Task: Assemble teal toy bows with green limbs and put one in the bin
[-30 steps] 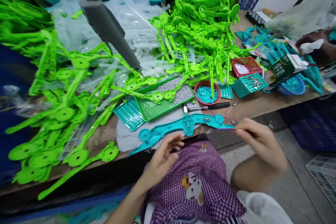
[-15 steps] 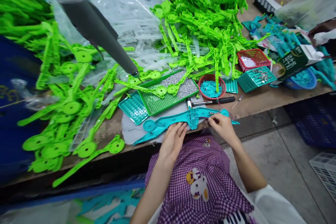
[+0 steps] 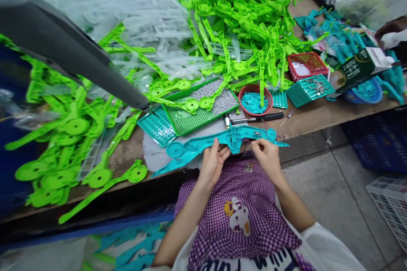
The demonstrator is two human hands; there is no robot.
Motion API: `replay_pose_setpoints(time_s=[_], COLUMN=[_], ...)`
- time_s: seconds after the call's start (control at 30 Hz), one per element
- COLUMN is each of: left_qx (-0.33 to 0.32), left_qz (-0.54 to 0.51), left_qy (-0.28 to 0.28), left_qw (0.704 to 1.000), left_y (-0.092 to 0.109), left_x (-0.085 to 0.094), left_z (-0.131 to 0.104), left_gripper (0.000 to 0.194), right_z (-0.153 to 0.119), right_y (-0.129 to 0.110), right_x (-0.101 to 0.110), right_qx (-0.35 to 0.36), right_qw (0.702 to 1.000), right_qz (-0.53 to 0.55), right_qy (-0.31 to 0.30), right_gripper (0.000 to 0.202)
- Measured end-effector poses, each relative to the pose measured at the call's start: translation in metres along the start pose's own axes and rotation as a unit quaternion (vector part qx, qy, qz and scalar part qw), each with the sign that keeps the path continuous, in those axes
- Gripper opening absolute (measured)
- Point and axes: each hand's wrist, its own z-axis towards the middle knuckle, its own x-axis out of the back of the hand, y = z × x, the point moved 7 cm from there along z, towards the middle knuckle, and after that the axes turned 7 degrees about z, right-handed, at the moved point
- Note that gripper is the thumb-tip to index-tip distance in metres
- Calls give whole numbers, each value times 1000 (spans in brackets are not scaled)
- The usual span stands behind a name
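Note:
A long blue plastic part (image 3: 210,142) lies along the table's front edge, a small dark piece and a thin dark wire in its right half. My left hand (image 3: 213,161) touches its lower edge left of the middle crosspiece, fingers apart, thumb raised. Beside the crosspiece, my right hand (image 3: 266,154) pinches the thin wire between thumb and fingertips. Behind the part lies a hammer (image 3: 254,119) with a black handle. A green tray (image 3: 187,120) of small metal pieces stands further back.
Green plastic parts (image 3: 76,127) are heaped at left and behind. A grey tool (image 3: 95,63) hangs at upper left. At right are a red bowl (image 3: 270,110), a red basket (image 3: 310,61), stacked blue trays (image 3: 303,95) and a screwdriver (image 3: 286,119).
The view has shifted, and the grey tool shows larger and further left. My right hand has moved left toward the crosspiece, and my left thumb has lifted.

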Motion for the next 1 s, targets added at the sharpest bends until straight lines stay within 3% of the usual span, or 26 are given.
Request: replay_pose_setpoints(time_s=[0.13,0.4,0.8,1.0], left_qx=[7,-15,-19,-4], left_qz=[8,21,45,35], left_qy=[-15,-35,-41,-49], left_qw=[1000,999,998,998], left_y=[-4,-4,-6,-5], left_x=[1,-2,-1,-2], left_z=[3,3,4,5], left_gripper=[35,34,37,29], right_z=[2,10,15,16], right_y=[11,11,8,7], right_x=[0,-9,1,-1], right_qx=[-36,-59,-22,-24], right_qw=[999,996,996,989], right_qz=[18,-14,-69,-118], right_qy=[-11,-71,-51,-81], right_gripper=[31,26,24,23])
